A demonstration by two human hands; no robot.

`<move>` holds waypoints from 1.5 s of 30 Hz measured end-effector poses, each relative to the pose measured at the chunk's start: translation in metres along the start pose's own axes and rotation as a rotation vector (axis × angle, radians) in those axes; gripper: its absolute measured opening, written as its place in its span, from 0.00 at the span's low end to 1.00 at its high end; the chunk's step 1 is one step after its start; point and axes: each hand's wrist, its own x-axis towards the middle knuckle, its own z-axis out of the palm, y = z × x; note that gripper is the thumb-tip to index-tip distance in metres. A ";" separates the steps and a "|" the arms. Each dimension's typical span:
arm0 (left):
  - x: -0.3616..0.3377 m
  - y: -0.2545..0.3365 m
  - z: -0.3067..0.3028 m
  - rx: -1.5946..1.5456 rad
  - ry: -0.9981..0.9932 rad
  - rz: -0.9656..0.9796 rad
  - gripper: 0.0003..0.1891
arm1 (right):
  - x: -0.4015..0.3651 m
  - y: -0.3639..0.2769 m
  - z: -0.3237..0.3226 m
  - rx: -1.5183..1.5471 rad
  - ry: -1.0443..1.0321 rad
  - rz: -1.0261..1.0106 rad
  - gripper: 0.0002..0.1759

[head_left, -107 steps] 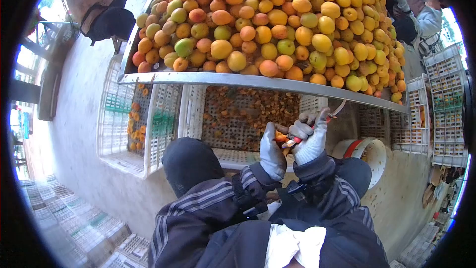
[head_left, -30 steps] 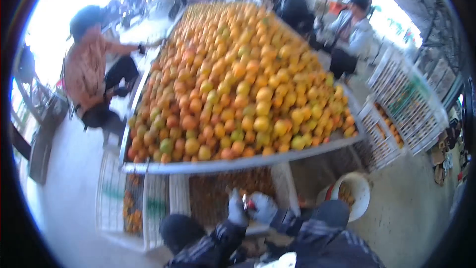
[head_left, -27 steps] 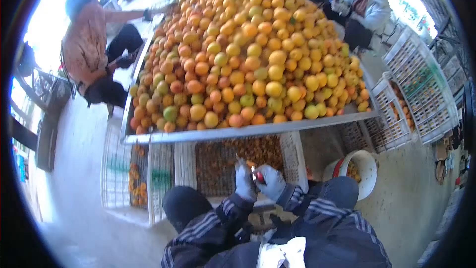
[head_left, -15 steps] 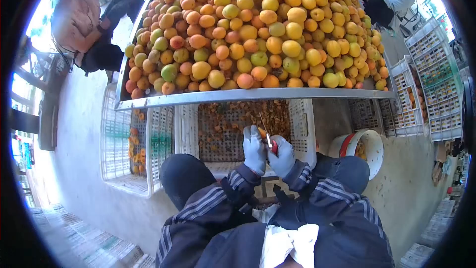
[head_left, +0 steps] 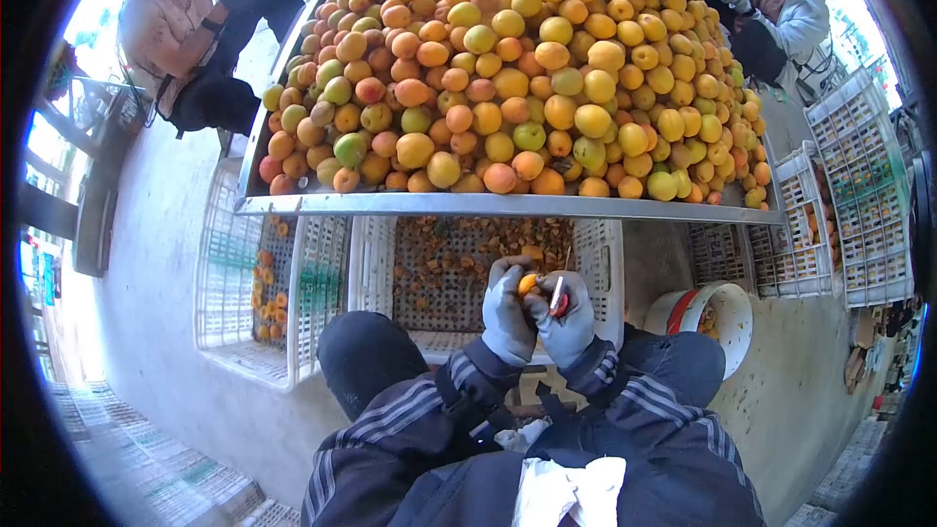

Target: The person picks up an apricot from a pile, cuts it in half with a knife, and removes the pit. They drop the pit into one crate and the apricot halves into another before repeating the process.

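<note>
My left hand (head_left: 509,312), in a pale glove, is closed on a small orange fruit (head_left: 528,284) above the middle crate (head_left: 439,340). Right beside it, my right hand (head_left: 565,317), also gloved, grips a knife (head_left: 557,297) with a red handle and a light blade. The two hands nearly touch. Cut fruit pieces (head_left: 444,244) lie in the crate behind them. Beyond is a metal-edged table (head_left: 508,205) heaped with yellow, orange and greenish fruit (head_left: 527,68).
Another crate (head_left: 244,356) with halved fruit stands at the left. A white bucket (head_left: 737,317) is by my right knee. Crates (head_left: 859,185) are stacked at the right. One person (head_left: 166,29) sits at the upper left, another (head_left: 791,10) at the upper right.
The view has shifted, so the table edge sits slightly lower. My hands have drawn closer together, and the knife blade no longer points up and away over the crate.
</note>
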 end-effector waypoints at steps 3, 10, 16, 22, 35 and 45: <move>-0.002 0.015 0.004 -0.121 0.058 -0.083 0.15 | 0.000 -0.004 0.000 -0.063 -0.070 -0.045 0.14; -0.003 0.021 0.006 -0.344 0.057 -0.369 0.22 | 0.019 -0.031 -0.018 0.362 0.062 -0.012 0.13; -0.014 0.012 0.012 -0.094 -0.152 -0.575 0.26 | 0.029 -0.058 -0.039 0.524 -0.009 -0.025 0.13; -0.011 0.007 0.004 -0.150 -0.353 -0.695 0.26 | 0.028 -0.062 -0.036 0.578 -0.051 -0.016 0.19; -0.019 -0.007 0.004 -0.160 -0.202 -0.732 0.17 | 0.019 -0.047 -0.028 0.354 -0.157 -0.226 0.20; -0.017 -0.004 -0.002 -0.119 -0.208 -0.874 0.18 | 0.023 -0.039 -0.021 0.738 0.096 0.202 0.23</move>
